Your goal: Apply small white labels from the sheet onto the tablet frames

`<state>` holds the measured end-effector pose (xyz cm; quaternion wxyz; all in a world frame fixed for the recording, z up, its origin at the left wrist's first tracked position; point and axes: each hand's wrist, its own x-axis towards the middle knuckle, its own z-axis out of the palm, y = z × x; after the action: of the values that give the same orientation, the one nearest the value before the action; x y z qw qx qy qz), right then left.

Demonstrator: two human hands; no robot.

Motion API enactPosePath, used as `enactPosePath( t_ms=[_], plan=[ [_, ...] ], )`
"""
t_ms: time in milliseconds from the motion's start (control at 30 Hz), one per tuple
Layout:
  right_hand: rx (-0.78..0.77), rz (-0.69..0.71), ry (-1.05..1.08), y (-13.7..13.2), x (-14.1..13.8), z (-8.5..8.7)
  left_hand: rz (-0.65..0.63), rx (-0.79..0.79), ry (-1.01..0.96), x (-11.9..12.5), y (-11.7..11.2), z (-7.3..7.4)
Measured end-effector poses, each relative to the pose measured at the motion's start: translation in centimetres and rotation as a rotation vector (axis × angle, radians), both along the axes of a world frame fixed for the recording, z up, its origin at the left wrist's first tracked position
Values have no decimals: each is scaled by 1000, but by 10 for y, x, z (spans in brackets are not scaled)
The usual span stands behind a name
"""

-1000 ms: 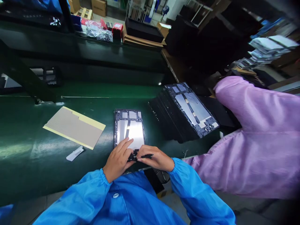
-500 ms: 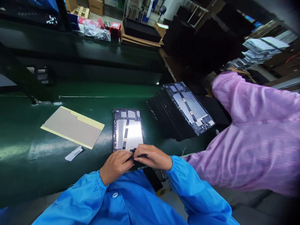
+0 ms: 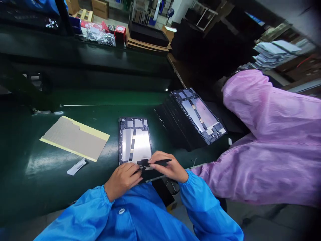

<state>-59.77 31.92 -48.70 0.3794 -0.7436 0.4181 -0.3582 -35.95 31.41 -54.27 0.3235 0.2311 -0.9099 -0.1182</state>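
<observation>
An opened tablet (image 3: 135,139) lies face down on the green bench in front of me, its silvery inside and dark ribbon cable showing. My left hand (image 3: 125,177) is at its near left corner, fingers curled together; whatever they pinch is hidden. Between the fingers of my right hand (image 3: 169,165) is a slim black pen-like tool (image 3: 164,162), pointing left over the tablet's near end. Both hands partly cover that end, where a dark strip with small bright parts shows.
Left of the tablet lie a grey sheet with yellow edges (image 3: 75,139) and a small white label strip (image 3: 76,166). A stack of opened tablets (image 3: 198,113) stands to the right. Beside it, close on my right, is a person in a pink smock (image 3: 271,144).
My right hand has moved slightly right and away from my left hand, and its black tool shows more. My left hand stays near the tablet's corner. The view has shifted slightly.
</observation>
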Motion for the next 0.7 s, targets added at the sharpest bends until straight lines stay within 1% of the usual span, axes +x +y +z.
enactPosePath(
  t_ms=[100,200,300,400,467,533,567,600,633,700],
  plan=[
    [33,-126,-67,11,-5,-10,-18,57,44,3,0,0],
    [73,-250,-148,19,-7,-17,-18,70,29,5,0,0],
    [117,-306,-203,23,-5,-21,-25,56,-21,4,0,-1],
    [113,-344,-232,23,0,-26,-42,16,-85,3,3,-1],
    [82,-464,-286,19,6,-29,-59,-26,-119,7,8,2],
    [75,-611,-385,13,16,-31,-57,-56,-100,18,15,4],
    [86,-658,-442,10,23,-31,-31,-68,-58,26,18,6],
    [107,-672,-491,6,31,-30,25,-71,-7,36,22,7],
    [138,-654,-526,2,41,-27,123,-61,43,48,25,8],
    [233,-543,-537,-7,64,-21,423,-6,110,75,27,8]
  ],
)
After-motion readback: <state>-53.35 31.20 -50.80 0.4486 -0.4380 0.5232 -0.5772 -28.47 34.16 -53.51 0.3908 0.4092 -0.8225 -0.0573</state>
